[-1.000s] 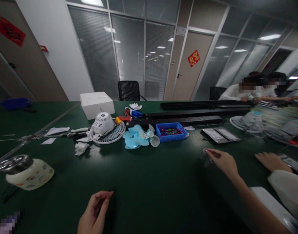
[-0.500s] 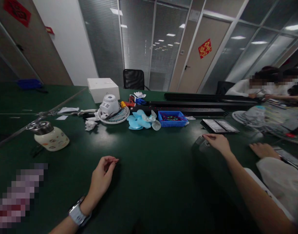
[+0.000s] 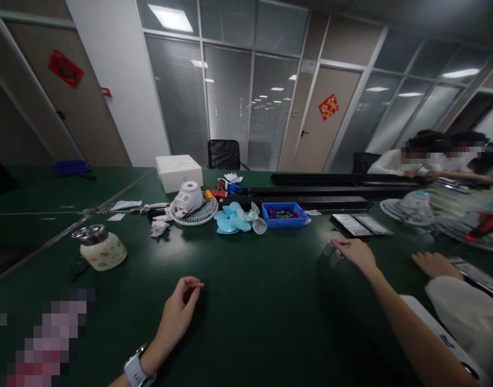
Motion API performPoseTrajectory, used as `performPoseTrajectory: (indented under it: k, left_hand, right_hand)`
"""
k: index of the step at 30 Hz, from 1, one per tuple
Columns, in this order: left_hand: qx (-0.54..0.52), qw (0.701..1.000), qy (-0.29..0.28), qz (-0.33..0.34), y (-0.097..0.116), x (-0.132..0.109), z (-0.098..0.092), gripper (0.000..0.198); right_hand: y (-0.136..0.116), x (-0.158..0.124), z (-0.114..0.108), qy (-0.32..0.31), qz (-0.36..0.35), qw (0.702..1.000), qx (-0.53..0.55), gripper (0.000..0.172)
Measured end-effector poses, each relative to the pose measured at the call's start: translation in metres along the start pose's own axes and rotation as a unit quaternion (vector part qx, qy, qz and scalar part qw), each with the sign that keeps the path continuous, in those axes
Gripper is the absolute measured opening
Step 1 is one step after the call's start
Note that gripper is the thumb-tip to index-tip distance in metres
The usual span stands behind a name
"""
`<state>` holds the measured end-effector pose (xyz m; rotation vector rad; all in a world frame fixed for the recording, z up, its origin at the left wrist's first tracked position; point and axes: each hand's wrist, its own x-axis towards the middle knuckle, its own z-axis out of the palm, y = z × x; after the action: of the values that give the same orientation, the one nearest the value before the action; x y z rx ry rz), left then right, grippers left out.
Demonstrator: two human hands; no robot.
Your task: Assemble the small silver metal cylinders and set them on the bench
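Observation:
My left hand (image 3: 181,307) rests on the dark green table (image 3: 246,301), a watch on its wrist. Its thumb and fingertips meet in a loose pinch, and anything small between them is hidden. Over to the right, my right hand (image 3: 358,255) reaches out and pinches the top of a small grey, partly see-through piece (image 3: 330,248) low at the table top. Its exact kind is too blurred to tell. Just behind my right hand lies a dark tray with two pale panels (image 3: 361,224).
Along the back sit a white fan body (image 3: 189,199) on a round grille, blue fan blades (image 3: 230,219), a blue bin of wires (image 3: 284,214) and black rails (image 3: 311,202). A cream jar (image 3: 103,251) stands left. A co-worker's hand (image 3: 437,264) rests close on the right.
The view has tilted upward, so the table's things appear lower. Both of my hands keep nearly the same pose and place on the table.

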<state>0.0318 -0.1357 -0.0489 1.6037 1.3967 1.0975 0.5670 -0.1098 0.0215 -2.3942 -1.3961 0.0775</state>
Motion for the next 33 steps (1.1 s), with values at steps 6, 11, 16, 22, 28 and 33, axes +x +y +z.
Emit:
performPoseTrajectory:
  k: [6, 11, 16, 22, 28, 33]
  left_hand:
    - [-0.002, 0.999, 0.018, -0.029, 0.000, 0.002, 0.002, 0.036]
    - [-0.021, 0.998, 0.036, -0.043, 0.001, 0.004, 0.005, 0.035]
    - [-0.004, 0.999, 0.025, -0.047, 0.003, 0.010, 0.007, 0.039]
    - [0.009, 0.999, 0.014, -0.030, -0.011, 0.011, 0.004, 0.035]
    - [0.017, 1.000, 0.007, -0.015, -0.011, 0.010, 0.005, 0.031]
    - [0.030, 0.999, 0.009, 0.010, -0.006, 0.009, 0.009, 0.026]
  right_hand:
    - [0.008, -0.001, 0.006, 0.026, -0.057, 0.997, 0.036, 0.046]
    - [-0.040, -0.052, 0.035, 0.357, -0.136, 0.924, -0.024, 0.046]
    - [-0.095, -0.115, 0.065, 0.338, -0.364, 0.867, -0.031, 0.031]
    - [-0.067, -0.091, 0.060, 0.387, -0.215, 0.896, 0.029, 0.049]
    - [-0.011, -0.060, 0.058, 0.274, -0.060, 0.946, 0.163, 0.114]
    - [0.025, -0.047, 0.073, 0.132, 0.074, 0.951, 0.270, 0.101]
